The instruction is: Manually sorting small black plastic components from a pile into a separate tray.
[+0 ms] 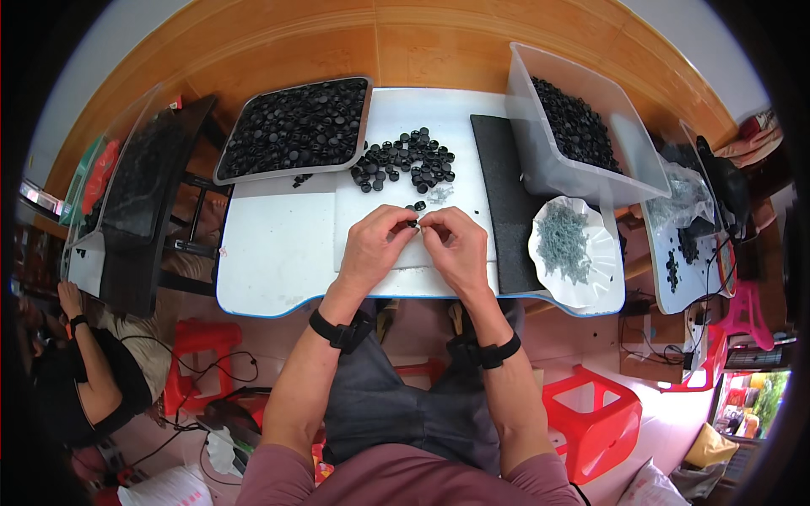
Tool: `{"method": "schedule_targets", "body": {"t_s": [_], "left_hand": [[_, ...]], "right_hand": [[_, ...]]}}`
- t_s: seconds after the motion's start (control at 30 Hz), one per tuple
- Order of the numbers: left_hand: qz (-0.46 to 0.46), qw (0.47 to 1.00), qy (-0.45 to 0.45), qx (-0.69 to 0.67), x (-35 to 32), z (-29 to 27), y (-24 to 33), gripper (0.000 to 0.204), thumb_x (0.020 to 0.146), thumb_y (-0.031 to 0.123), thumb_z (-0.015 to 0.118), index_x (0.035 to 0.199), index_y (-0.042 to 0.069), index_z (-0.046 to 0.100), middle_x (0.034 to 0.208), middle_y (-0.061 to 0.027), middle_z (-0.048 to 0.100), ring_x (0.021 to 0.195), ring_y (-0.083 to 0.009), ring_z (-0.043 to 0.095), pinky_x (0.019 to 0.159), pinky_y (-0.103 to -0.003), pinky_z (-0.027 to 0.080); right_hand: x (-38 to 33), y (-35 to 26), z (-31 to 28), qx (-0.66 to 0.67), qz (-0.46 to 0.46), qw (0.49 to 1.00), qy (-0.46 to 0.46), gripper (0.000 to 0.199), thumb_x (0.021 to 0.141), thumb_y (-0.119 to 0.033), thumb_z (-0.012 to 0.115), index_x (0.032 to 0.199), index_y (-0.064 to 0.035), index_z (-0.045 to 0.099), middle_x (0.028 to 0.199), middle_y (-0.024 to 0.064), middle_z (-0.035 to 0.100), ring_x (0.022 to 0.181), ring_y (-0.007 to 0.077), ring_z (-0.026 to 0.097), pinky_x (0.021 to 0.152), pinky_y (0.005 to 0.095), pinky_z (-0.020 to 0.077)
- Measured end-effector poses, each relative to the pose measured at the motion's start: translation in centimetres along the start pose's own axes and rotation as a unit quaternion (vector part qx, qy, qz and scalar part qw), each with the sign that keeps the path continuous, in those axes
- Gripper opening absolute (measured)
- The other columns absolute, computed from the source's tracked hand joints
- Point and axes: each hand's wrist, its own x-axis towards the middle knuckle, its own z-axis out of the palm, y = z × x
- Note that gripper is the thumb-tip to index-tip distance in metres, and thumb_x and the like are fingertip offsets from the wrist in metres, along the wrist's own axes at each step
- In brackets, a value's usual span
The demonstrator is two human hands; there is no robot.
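Note:
Above the white table (278, 253), my two hands meet at the fingertips. My left hand (377, 242) is closed in a pinch on a small black round cap (413, 223). The fingers of my right hand (456, 243) are pressed together right beside that cap; whatever they hold is too small to make out. One loose black cap (420, 206) lies just beyond my fingertips, next to a few tiny pale grey pieces (440, 195). Farther back is a loose pile of similar black caps (405, 158).
A shallow tray (369, 105) full of black caps stands back left. A deep translucent bin (574, 179) of black parts is back right, beside a black mat (506, 211). A white fluted dish (595, 287) holds grey-green bits. Red stools (595, 422) flank me; a person (93, 379) sits left.

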Motion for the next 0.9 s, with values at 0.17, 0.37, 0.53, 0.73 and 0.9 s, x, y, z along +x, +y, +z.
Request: {"method": "schedule_targets", "body": {"t_s": [0.17, 0.37, 0.53, 0.73, 0.9], "left_hand": [[0.032, 0.999, -0.001, 0.04, -0.2, 0.2, 0.1, 0.021, 0.084, -0.003, 0.078, 0.105, 0.001, 0.074, 0.099, -0.0102, 0.073, 0.084, -0.021, 0.074, 0.073, -0.031, 0.06], [0.015, 0.999, 0.019, 0.029, -0.2, 0.0, 0.1, 0.021, 0.084, -0.002, 0.079, 0.104, 0.002, 0.075, 0.098, -0.0088, 0.075, 0.082, -0.0181, 0.073, 0.071, -0.029, 0.059], [-0.013, 0.999, 0.034, -0.011, 0.0, -0.1, 0.4, 0.022, 0.084, 0.0, 0.081, 0.106, 0.003, 0.077, 0.097, -0.0072, 0.076, 0.08, -0.0141, 0.072, 0.07, -0.026, 0.058], [0.0, 0.999, 0.033, -0.002, -0.1, 0.0, 0.1, 0.024, 0.085, 0.001, 0.081, 0.109, 0.004, 0.077, 0.097, -0.0074, 0.077, 0.08, -0.0148, 0.072, 0.07, -0.027, 0.057], [-0.003, 1.0, 0.026, 0.006, -0.1, 0.0, 0.4, 0.023, 0.085, 0.0, 0.08, 0.107, 0.003, 0.076, 0.098, -0.0086, 0.077, 0.079, -0.0157, 0.072, 0.07, -0.028, 0.057]], "right_hand": [[-0.1, 0.3, 0.3, -0.01, -0.022, 1.0, 0.004, 0.012, 0.084, 0.003, 0.069, 0.094, -0.0002, 0.074, 0.087, 0.0111, 0.071, 0.072, 0.0191, 0.07, 0.065, 0.0296, 0.0541], [-0.1, -0.2, 0.2, 0.041, 0.015, 0.999, -0.007, 0.01, 0.089, -0.002, 0.073, 0.098, 0.0004, 0.075, 0.087, 0.01, 0.074, 0.075, 0.0153, 0.071, 0.068, 0.027, 0.0548], [0.1, 0.7, -0.1, 0.128, 0.117, 0.985, 0.002, 0.011, 0.091, -0.007, 0.076, 0.099, 0.0011, 0.077, 0.086, 0.0067, 0.076, 0.075, 0.0111, 0.069, 0.069, 0.0256, 0.0544], [0.2, 0.5, 0.0, 0.09, 0.074, 0.993, -0.022, 0.01, 0.09, -0.006, 0.076, 0.096, 0.0019, 0.076, 0.087, 0.0081, 0.075, 0.075, 0.0118, 0.069, 0.069, 0.0264, 0.0539], [0.1, 0.3, 0.1, 0.094, 0.089, 0.991, -0.013, 0.009, 0.089, -0.005, 0.076, 0.095, 0.002, 0.076, 0.087, 0.0082, 0.075, 0.075, 0.0118, 0.069, 0.067, 0.0263, 0.0531]]}}
